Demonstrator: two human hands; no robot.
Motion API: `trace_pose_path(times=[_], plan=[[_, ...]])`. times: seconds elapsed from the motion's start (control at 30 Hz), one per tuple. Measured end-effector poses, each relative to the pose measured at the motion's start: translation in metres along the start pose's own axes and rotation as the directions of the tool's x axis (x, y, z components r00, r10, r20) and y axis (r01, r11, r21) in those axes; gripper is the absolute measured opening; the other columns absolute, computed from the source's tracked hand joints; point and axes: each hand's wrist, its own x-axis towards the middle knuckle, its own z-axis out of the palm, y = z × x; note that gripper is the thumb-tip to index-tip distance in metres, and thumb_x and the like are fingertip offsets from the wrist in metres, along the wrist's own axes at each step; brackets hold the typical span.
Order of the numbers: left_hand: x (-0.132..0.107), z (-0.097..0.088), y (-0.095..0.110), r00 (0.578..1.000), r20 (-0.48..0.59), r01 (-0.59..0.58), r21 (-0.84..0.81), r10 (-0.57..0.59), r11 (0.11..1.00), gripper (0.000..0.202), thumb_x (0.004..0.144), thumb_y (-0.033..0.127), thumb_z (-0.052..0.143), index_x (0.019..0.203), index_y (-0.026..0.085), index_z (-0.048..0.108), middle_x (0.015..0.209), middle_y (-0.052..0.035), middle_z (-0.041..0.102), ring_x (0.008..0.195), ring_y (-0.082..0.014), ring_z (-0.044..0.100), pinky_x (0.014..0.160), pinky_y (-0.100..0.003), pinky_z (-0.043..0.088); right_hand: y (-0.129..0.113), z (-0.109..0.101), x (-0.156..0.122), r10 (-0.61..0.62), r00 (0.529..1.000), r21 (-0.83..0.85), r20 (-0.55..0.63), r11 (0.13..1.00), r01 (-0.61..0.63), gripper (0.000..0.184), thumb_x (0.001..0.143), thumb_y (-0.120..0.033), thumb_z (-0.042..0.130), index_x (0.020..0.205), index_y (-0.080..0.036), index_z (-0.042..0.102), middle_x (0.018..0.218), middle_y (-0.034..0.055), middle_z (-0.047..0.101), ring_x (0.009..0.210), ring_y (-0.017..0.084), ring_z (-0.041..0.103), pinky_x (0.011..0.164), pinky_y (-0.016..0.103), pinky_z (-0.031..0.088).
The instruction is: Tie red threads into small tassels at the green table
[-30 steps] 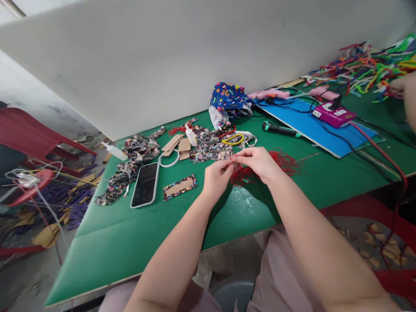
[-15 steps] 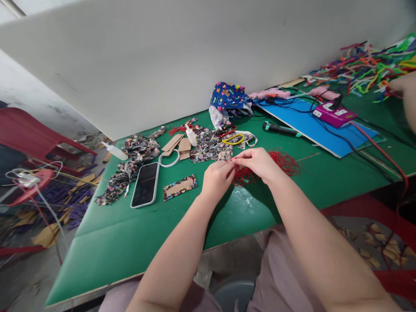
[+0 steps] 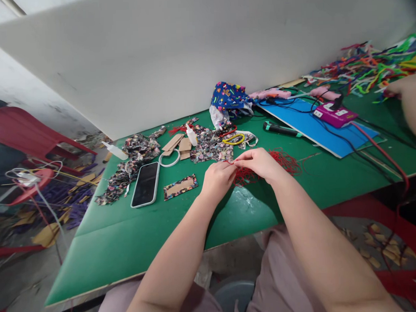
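My left hand [image 3: 219, 177] and my right hand [image 3: 255, 163] meet over the green table, fingertips pinched together. Strands of red string [image 3: 286, 163] lie in a tangled heap under and behind the right hand, and red shows right at the fingertips, where both hands seem to grip the string. The exact spot they pinch is partly covered by the fingers. Left of my left hand lies a cardboard strip edged with floral fabric [image 3: 180, 187]. Just beyond the hands are floral fabric scraps [image 3: 211, 149] and yellow-handled scissors [image 3: 233, 139].
On the left are a phone [image 3: 145, 185], a tape roll [image 3: 169, 158], cardboard pieces [image 3: 184, 147] and glue bottles [image 3: 115, 151]. A utility knife [image 3: 281, 129], blue board [image 3: 333, 129] and purple power strip [image 3: 334, 114] with cables lie right. Another person's hand [image 3: 398, 88] reaches toward colourful strips [image 3: 365, 71].
My hands stay together in nearly the same place, with the fingers shifting slightly. More red shows at the fingertips. The other person's hand at the far right has moved a little.
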Motion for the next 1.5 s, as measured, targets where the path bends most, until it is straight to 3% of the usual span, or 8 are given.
trace_pose_path(times=[0.13, 0.37, 0.63, 0.77, 0.93, 1.3, 1.4, 1.5], plan=[[-0.001, 0.000, 0.000, 0.999, 0.013, 0.049, -0.061, -0.048, 0.997, 0.024, 0.087, 0.023, 0.044, 0.084, 0.018, 0.067, 0.072, -0.0046, 0.065, 0.069, -0.0149, 0.057, 0.065, -0.025, 0.040, 0.001, -0.001, 0.001, -0.021, 1.000, 0.010, 0.005, 1.000, 0.021, 0.009, 0.063, -0.026, 0.069, 0.067, -0.018, 0.071, 0.069, 0.0031, 0.071, 0.068, 0.017, 0.062, 0.070, 0.031, 0.046], [0.001, 0.002, 0.001, 0.959, 0.028, 0.276, -0.299, -0.281, 0.913, 0.022, 0.081, 0.019, 0.051, 0.095, 0.018, 0.069, 0.088, -0.0051, 0.071, 0.081, -0.0160, 0.063, 0.074, -0.025, 0.047, 0.005, 0.003, 0.005, -0.055, 0.997, 0.102, -0.059, 0.993, 0.061, 0.014, 0.064, -0.029, 0.068, 0.069, -0.017, 0.068, 0.070, 0.0021, 0.068, 0.067, 0.015, 0.059, 0.070, 0.030, 0.045], [0.004, 0.001, 0.004, 0.840, 0.096, 0.469, -0.623, -0.534, 0.626, 0.021, 0.078, 0.025, 0.057, 0.091, 0.017, 0.071, 0.085, -0.0045, 0.072, 0.074, -0.0158, 0.065, 0.070, -0.026, 0.048, 0.004, 0.008, 0.007, -0.001, 0.987, 0.369, -0.162, 0.928, 0.061, 0.020, 0.059, -0.032, 0.074, 0.069, -0.017, 0.066, 0.068, -0.0006, 0.064, 0.064, 0.011, 0.054, 0.073, 0.029, 0.042], [0.005, 0.005, 0.002, 0.806, 0.141, 0.485, -0.713, -0.574, 0.506, 0.021, 0.076, 0.029, 0.059, 0.088, 0.016, 0.071, 0.082, -0.0045, 0.072, 0.072, -0.0160, 0.064, 0.067, -0.026, 0.048, 0.003, 0.007, 0.009, 0.027, 0.978, 0.537, -0.207, 0.839, 0.090, 0.022, 0.055, -0.032, 0.076, 0.066, -0.017, 0.065, 0.065, -0.0017, 0.062, 0.061, 0.009, 0.053, 0.069, 0.026, 0.043], [0.006, 0.008, 0.000, 0.798, 0.158, 0.491, -0.731, -0.582, 0.474, 0.022, 0.075, 0.030, 0.059, 0.086, 0.015, 0.071, 0.077, -0.0036, 0.072, 0.068, -0.0150, 0.063, 0.065, -0.025, 0.047, 0.000, -0.003, 0.009, -0.007, 0.953, 0.603, -0.304, 0.773, 0.198, 0.019, 0.058, -0.031, 0.075, 0.066, -0.018, 0.063, 0.066, -0.0021, 0.061, 0.060, 0.008, 0.054, 0.065, 0.024, 0.045], [0.006, 0.008, -0.002, 0.766, 0.171, 0.485, -0.786, -0.619, 0.383, 0.016, 0.071, 0.027, 0.064, 0.081, 0.017, 0.072, 0.074, -0.0035, 0.071, 0.069, -0.0159, 0.064, 0.068, -0.027, 0.047, -0.007, -0.041, 0.006, -0.020, 0.838, 0.663, -0.545, 0.601, 0.446, 0.011, 0.067, -0.021, 0.070, 0.066, -0.018, 0.060, 0.064, -0.0037, 0.061, 0.061, 0.006, 0.058, 0.063, 0.021, 0.049], [0.007, 0.009, -0.005, 0.745, 0.167, 0.460, -0.830, -0.646, 0.317, 0.017, 0.070, 0.029, 0.065, 0.080, 0.016, 0.072, 0.075, -0.0041, 0.071, 0.074, -0.0162, 0.064, 0.075, -0.029, 0.047, -0.007, -0.048, 0.005, -0.044, 0.817, 0.645, -0.574, 0.591, 0.485, 0.012, 0.066, -0.022, 0.072, 0.065, -0.018, 0.061, 0.064, -0.0040, 0.061, 0.063, 0.007, 0.058, 0.065, 0.022, 0.050], [0.008, 0.009, -0.006, 0.718, 0.182, 0.426, -0.878, -0.672, 0.218, 0.023, 0.070, 0.034, 0.066, 0.082, 0.016, 0.071, 0.078, -0.0047, 0.071, 0.076, -0.0158, 0.064, 0.079, -0.031, 0.048, -0.005, -0.041, 0.006, -0.065, 0.844, 0.636, -0.532, 0.628, 0.449, 0.016, 0.060, -0.025, 0.076, 0.066, -0.018, 0.063, 0.064, -0.0030, 0.062, 0.062, 0.007, 0.058, 0.063, 0.023, 0.049]])
